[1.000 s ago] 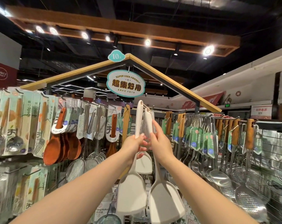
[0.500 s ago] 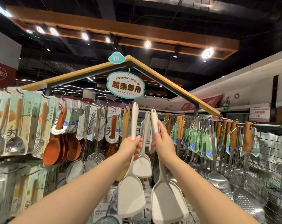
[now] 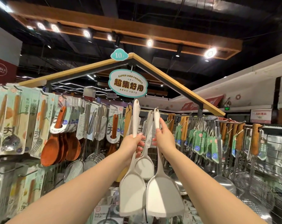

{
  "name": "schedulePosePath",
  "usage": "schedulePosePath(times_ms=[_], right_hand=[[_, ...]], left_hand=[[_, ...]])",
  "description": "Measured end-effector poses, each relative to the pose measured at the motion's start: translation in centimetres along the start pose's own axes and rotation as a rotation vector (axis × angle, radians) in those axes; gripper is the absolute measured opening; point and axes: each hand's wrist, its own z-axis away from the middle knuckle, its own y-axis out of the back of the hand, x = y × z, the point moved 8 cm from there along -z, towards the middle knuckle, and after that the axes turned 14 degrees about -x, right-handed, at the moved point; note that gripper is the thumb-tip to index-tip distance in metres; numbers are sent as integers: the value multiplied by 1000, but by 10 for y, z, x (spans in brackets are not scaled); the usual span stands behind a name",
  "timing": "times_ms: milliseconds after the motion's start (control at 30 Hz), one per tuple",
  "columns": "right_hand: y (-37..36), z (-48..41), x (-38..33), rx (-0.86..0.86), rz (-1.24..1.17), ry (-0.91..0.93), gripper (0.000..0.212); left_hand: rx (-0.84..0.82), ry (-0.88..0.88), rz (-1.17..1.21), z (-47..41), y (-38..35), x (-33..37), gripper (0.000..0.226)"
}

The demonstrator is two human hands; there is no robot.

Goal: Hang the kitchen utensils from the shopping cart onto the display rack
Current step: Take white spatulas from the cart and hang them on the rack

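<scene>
Bright spotlights under a dark ceiling, with a wide-angle bend.
Round ceiling spotlights [image 3: 210, 53] on the long wooden ceiling beam [image 3: 137, 32] flare white against the black ceiling. Light falls evenly from above, leaving soft grey shading on the cream plastic spatulas [image 3: 165, 196]. Carded spoon packs [image 3: 10, 120] at the left edge smear and curve, and the steel wire skimmers [image 3: 253, 199] at the right blur.

A single wide-angle view from the person's head faces forward and tilts upward at the display rack [image 3: 177, 85]. The ceiling [image 3: 153, 12] fills the top third and the rack's peaked roof sits at centre. The camera is close, at arm's reach. Both forearms enter from the bottom corners, and the left hand [image 3: 133, 143] and right hand [image 3: 164, 138], gripping the left spatula [image 3: 132, 188] and right spatula [image 3: 164, 196], meet mid-frame at the rack's top hooks. The rows of goods bend away toward both side edges.
</scene>
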Motion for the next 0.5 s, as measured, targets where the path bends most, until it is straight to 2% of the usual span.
schedulePosePath(times_ms=[333, 500], right_hand=[[-11, -41, 22, -12, 93, -69, 57], [-25, -66, 40, 7, 219, -138, 61]], left_hand=[[-16, -12, -42, -15, 29, -8, 22], [-24, -32, -66, -24, 41, -15, 20]])
